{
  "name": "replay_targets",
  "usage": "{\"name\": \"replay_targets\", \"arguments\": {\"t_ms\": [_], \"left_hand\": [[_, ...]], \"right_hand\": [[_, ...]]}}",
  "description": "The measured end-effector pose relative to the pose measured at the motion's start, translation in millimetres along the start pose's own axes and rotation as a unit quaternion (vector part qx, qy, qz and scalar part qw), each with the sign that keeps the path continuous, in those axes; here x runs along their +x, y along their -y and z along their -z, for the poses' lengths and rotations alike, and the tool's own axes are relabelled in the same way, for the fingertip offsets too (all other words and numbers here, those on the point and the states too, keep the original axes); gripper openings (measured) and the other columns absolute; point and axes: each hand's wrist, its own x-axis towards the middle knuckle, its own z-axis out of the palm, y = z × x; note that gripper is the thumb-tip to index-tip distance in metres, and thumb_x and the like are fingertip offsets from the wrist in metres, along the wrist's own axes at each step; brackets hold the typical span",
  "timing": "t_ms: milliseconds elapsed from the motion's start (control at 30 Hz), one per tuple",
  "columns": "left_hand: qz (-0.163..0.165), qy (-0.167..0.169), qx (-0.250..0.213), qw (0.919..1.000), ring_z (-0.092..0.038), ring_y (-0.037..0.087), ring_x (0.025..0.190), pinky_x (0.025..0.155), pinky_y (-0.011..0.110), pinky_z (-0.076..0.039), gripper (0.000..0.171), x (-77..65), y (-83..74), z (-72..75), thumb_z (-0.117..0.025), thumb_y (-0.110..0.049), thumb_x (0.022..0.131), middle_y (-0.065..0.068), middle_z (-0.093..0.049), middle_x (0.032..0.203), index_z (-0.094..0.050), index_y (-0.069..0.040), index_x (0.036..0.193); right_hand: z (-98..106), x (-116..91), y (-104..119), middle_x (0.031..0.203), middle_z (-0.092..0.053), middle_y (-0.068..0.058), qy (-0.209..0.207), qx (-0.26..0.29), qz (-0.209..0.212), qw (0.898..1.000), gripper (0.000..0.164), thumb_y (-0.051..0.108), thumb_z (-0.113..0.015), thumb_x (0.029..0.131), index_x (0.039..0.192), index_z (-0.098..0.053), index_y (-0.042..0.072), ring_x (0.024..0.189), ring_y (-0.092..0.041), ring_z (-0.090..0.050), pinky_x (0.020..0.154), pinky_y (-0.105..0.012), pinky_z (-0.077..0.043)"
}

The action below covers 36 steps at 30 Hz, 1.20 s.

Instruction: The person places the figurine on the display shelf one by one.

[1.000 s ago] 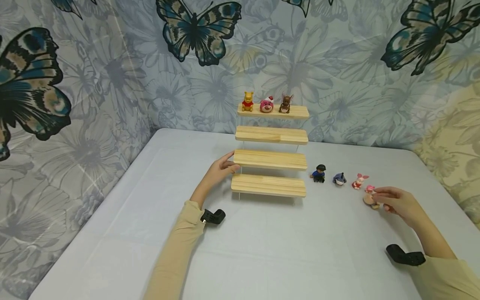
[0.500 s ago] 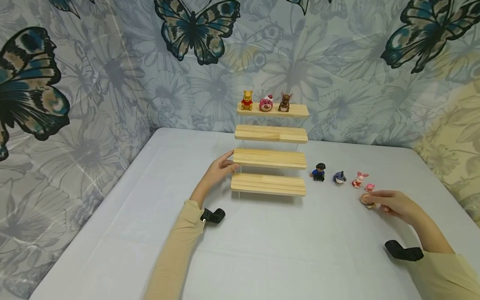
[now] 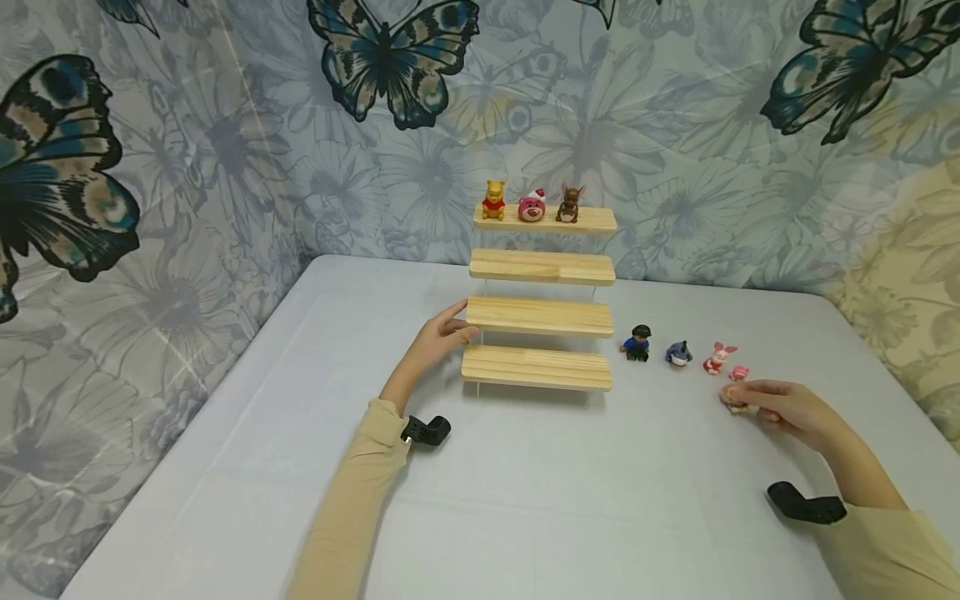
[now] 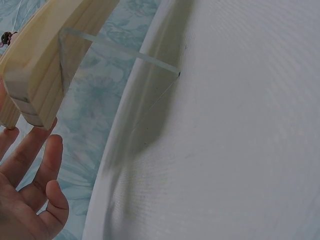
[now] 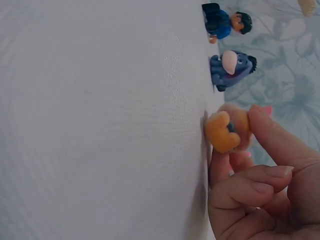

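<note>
My right hand pinches a small tan and orange toy figurine between thumb and fingers, low over the white table. In the right wrist view its rounded orange parts face the camera, and its kind is unclear. A small pink figurine stands just behind it. My left hand is at the left end of a four-tier wooden display shelf, beside the second board from the bottom. In the left wrist view its fingers are spread and loosely bent, with fingertips right at the board's end.
A pink piglet figurine, a blue-grey donkey figurine and a toy man in a black cap stand right of the shelf. The top board carries a yellow bear, a pink bear and a brown kangaroo-like figurine.
My right hand has shifted slightly left and the tan and orange figurine has moved and turned a little with it. My left hand stays at the shelf.
</note>
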Motion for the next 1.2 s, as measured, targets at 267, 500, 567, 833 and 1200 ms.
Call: {"name": "replay_targets", "arguments": {"t_ms": [267,500,567,833,1200], "left_hand": [[0.008,0.009,-0.007,0.9999,-0.053,0.04,0.094,0.085,0.053,-0.037,0.063,-8.0,-21.0,-2.1,-0.055,-0.009,0.09,0.027,-0.054,0.112,-0.019,0.0,0.141],[0.004,0.007,0.003,1.0,-0.053,0.04,0.094,0.086,0.052,-0.037,0.06,-13.5,-30.1,-3.5,-0.052,-0.006,0.091,0.027,-0.054,0.112,-0.019,0.002,0.141],[0.004,0.003,0.003,1.0,-0.054,0.036,0.092,0.085,0.051,-0.038,0.061,-10.4,-21.9,-2.7,-0.054,-0.01,0.091,0.024,-0.056,0.111,-0.021,-0.001,0.142],[0.002,0.006,-0.018,0.9998,-0.052,0.042,0.094,0.085,0.055,-0.035,0.062,-10.8,-22.2,-1.7,-0.055,-0.009,0.09,0.028,-0.054,0.111,-0.021,0.0,0.141],[-0.011,-0.008,0.014,0.9998,-0.057,0.03,0.09,0.08,0.051,-0.041,0.065,-0.8,2.1,-0.1,-0.058,-0.019,0.09,0.017,-0.059,0.108,-0.023,-0.004,0.142]], "right_hand": [[2.5,-5.1,-1.8,0.072,-0.046,0.002,0.011,0.059,0.033,0.998,0.008,0.02,-0.053,0.092,0.089,-0.058,0.026,0.054,-0.008,-0.039,0.047,-0.022,-0.036],[2.5,-4.0,7.2,0.073,-0.049,0.002,0.027,0.104,0.072,0.992,0.019,0.014,-0.048,0.095,0.09,-0.061,0.026,0.051,-0.009,-0.033,0.048,-0.033,-0.02],[3.0,-3.8,11.2,0.076,-0.051,0.002,0.036,0.127,0.079,0.988,0.022,0.012,-0.047,0.095,0.09,-0.063,0.026,0.05,-0.011,-0.03,0.048,-0.033,-0.019],[2.4,0.1,26.3,0.079,-0.053,0.001,0.073,0.19,0.119,0.972,0.029,0.005,-0.043,0.095,0.094,-0.068,0.02,0.051,-0.014,-0.021,0.049,-0.03,-0.018],[-3.4,2.9,53.8,0.092,-0.063,0.001,0.102,0.251,0.153,0.95,0.032,0.0,-0.04,0.095,0.1,-0.068,0.014,0.052,-0.015,-0.019,0.047,-0.022,-0.034]]}}
